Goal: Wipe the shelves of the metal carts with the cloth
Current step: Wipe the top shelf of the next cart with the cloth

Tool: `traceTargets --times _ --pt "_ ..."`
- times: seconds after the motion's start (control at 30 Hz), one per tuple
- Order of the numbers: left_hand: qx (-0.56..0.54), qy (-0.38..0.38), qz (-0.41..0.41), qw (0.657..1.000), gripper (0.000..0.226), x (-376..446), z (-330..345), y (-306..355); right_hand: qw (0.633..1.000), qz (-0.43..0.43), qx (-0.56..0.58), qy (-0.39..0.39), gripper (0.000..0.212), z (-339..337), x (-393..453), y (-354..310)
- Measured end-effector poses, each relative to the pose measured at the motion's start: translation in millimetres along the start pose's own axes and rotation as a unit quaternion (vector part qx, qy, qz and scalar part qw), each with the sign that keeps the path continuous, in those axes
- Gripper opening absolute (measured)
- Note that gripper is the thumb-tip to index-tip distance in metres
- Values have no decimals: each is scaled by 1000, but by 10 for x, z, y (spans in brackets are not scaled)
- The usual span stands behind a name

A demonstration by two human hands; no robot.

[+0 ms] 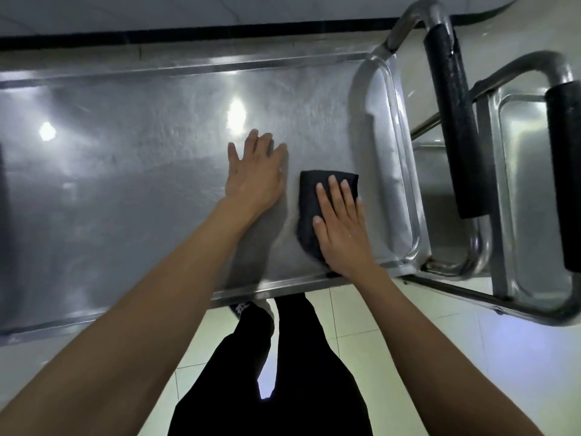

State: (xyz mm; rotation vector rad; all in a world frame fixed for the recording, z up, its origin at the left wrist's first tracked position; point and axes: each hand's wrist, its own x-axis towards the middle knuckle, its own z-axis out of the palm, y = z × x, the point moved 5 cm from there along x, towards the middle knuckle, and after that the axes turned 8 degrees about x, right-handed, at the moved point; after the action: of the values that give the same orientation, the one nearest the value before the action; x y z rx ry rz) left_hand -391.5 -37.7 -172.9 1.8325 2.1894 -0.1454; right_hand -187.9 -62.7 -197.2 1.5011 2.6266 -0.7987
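Pressing flat on the cloth (314, 212), our right hand (342, 234) lay with fingers straight and spread, nothing curled round the fabric.

Item, cloth: dark grey to black, folded into a rough rectangle, soft-edged, its near corner rounded. It showed past the fingertips and to the thumb side of the pressing hand, with the rest hidden under the palm. We found no label or print on it.

Item, top shelf (141, 158) of the metal cart: brushed steel with a raised rim, streaked and dull, with bright lamp reflections. It lay directly beneath the cloth, whose near corner reached close to the shelf's front edge.

Item, our left hand (256, 171): just beside the cloth on the thumb side of the pressing hand, fingers straight, palm down on the bare shelf, holding nothing.

Item, cart handle (452, 121): steel tube with a black foam sleeve, beyond the little-finger side of the pressing hand. A second cart (531, 190) with a like handle stood further that way.

Item, shoe (242, 308): white marks on dark, too small for us to read.
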Motion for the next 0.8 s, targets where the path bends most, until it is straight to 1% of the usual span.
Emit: traceTargets --times 0.13,0.2,0.43,0.53,0.67,0.8 --pt "-14 0 -32 999 35 202 -87 29 1000 -29 0 -11 59 -213 568 109" --pt "-25 2 -50 998 31 208 -87 61 1000 -28 2 -12 59 -318 912 122" --pt "1 -3 -64 998 40 227 -3 41 999 -40 -9 9 62 -687 2402 -35" --pt "10 -11 -63 998 44 251 32 1 999 -46 -19 18 63 -780 2839 -86" --pt "5 -15 -66 998 45 286 32 16 998 -50 -15 20 63 -798 2919 -77" --pt "6 -18 -67 998 44 272 26 54 999 -34 0 18 63 -696 2452 -25"
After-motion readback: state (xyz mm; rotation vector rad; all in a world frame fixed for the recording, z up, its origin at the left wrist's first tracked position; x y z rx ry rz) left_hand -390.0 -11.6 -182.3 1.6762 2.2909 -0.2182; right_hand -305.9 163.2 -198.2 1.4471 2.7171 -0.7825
